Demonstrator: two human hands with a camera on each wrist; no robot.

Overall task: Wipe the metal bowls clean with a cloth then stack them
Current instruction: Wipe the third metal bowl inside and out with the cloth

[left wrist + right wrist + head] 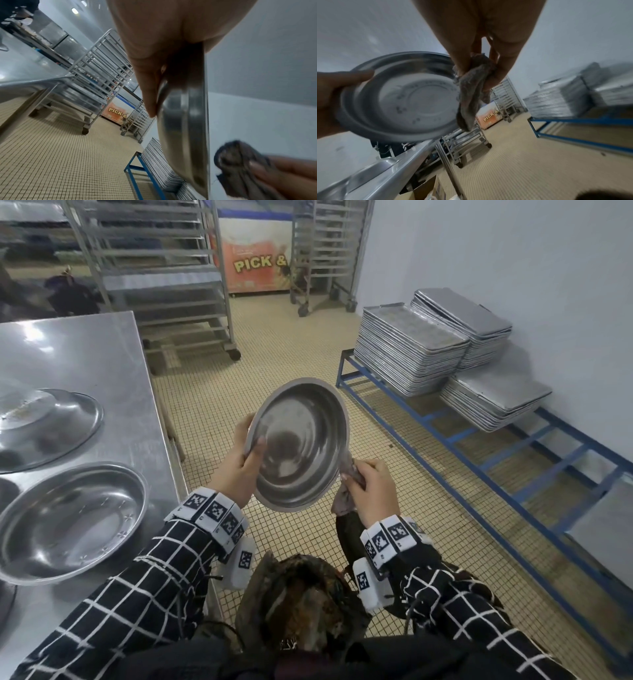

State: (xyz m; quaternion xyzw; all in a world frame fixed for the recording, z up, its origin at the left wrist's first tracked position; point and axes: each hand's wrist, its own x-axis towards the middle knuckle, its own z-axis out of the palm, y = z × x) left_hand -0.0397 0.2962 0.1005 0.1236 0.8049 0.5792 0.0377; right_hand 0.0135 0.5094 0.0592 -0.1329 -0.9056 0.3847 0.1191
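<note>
While we stand beside the steel table [85, 350] at our left, the biggest items around us are two wheeled tray racks [161, 268] at the back, a blue metal frame [479, 436] along the right wall carrying stacks of baking trays [407, 350], and a chest freezer [255, 258] lettered "PICK &" between the racks. Floor is small beige tile [274, 350]. On the table sit one metal bowl upright [68, 518] near our left sleeve and another bowl upside down [41, 426] just behind it, apart from each other; a further rim shows at the table's near edge, too cut off to tell more. We hold the bowl being wiped [298, 443] up over the floor, off the table, tilted so its inside faces us. Our left hand [239, 470] grips its left rim, thumb inside the bowl and fingers [147, 86] behind the outer wall. Our right hand [368, 484] is curled round a bunched grey-brown cloth [346, 494], pinching it at the bowl's lower right rim; the cloth's loose end hangs down below the hand. From the right wrist view the cloth [471, 93] lies against the bowl's edge, the dotted pattern on the bowl's bottom [419, 97] in plain sight. Both wrists wear bands of black-and-white markers [212, 511].
</note>
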